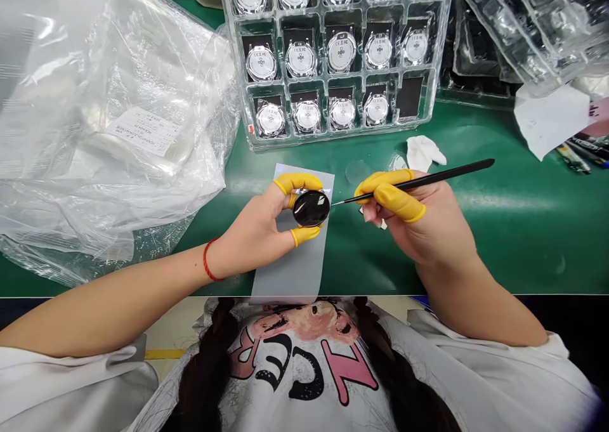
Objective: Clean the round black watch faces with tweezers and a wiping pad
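Observation:
A round watch case (311, 208) with a glossy black face is gripped at its rim by my left hand (271, 219), whose fingertips wear yellow finger cots. My right hand (409, 207), with the same yellow cots, pinches tweezers or a similar thin black tool (428, 177). Its fine tip reaches the right edge of the watch case; whether it touches cannot be made out. Beneath the case lies a pale translucent sheet (290, 270) on the green table. A clear plastic tray (333, 140) stands just beyond, holding rows of silver watch cases with their backs up; its front right compartment holds none.
A big heap of clear plastic bags (157, 89) covers the left side. Crumpled white tissue (423, 153) lies near my right hand. Stacked clear trays (528, 26) fill the back right, with a white paper (549, 118) and pens (587, 150) by them.

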`<act>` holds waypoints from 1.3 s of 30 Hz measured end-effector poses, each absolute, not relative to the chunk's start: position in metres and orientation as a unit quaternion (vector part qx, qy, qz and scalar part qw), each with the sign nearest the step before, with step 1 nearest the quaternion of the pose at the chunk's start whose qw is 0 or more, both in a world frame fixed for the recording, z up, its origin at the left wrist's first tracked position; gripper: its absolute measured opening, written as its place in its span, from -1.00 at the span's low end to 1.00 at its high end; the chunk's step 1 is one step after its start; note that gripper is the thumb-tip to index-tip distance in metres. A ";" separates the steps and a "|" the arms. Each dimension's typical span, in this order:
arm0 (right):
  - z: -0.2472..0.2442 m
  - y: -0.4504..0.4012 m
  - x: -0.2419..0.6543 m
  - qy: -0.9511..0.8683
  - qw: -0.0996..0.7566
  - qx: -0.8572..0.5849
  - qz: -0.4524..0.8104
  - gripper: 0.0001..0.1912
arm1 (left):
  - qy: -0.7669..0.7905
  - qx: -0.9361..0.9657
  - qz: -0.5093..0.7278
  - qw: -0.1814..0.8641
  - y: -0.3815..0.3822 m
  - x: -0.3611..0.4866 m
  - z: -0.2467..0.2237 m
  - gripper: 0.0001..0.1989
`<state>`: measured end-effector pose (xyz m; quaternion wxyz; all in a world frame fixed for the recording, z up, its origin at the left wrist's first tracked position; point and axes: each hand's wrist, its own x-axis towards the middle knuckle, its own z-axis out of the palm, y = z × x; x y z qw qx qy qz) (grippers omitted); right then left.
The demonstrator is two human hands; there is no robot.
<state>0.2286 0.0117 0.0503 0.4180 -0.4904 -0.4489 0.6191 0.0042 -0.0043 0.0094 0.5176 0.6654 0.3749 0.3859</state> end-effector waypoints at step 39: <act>0.044 0.014 0.230 -0.469 0.393 -0.518 0.598 -0.64 | 0.378 0.674 0.368 0.517 -0.004 0.001 0.009 -0.51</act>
